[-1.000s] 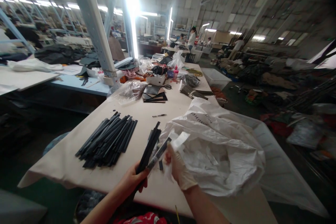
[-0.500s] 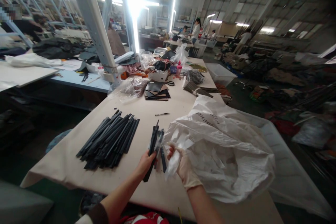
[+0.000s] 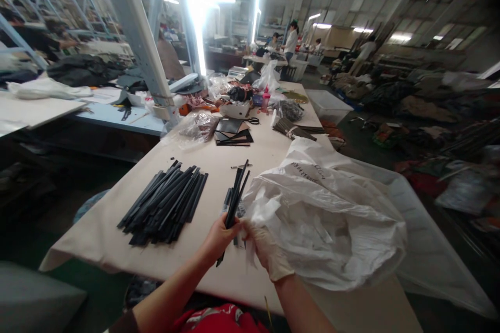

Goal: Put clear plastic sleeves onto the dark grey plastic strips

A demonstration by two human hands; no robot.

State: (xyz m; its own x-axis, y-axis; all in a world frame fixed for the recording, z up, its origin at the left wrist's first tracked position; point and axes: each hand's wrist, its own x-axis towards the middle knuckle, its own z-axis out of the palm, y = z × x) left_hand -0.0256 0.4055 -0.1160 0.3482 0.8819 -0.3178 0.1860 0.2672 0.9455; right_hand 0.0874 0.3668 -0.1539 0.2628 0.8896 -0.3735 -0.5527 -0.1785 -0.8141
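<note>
A: Held items?
B: Left hand [image 3: 220,237], lower centre: closed round narrow, flat black strips [image 3: 235,197], tips fanned upward. Right hand [image 3: 267,250], gloved, just beside: fingers bent, grip cannot be told.
A: Surroundings?
B: White sack [image 3: 351,192], crumpled, dark-lettered, right of centre. Strip pile [image 3: 164,203], black, left of centre. Pen [image 3: 234,167], mid-frame, partly blocked by the held strips.

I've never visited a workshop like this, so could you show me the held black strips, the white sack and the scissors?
Held strips [image 3: 235,196]: head view, their upper part.
Sack [image 3: 308,173]: head view, its lettered upper side.
Scissors [image 3: 253,120]: head view, the black handles.
</note>
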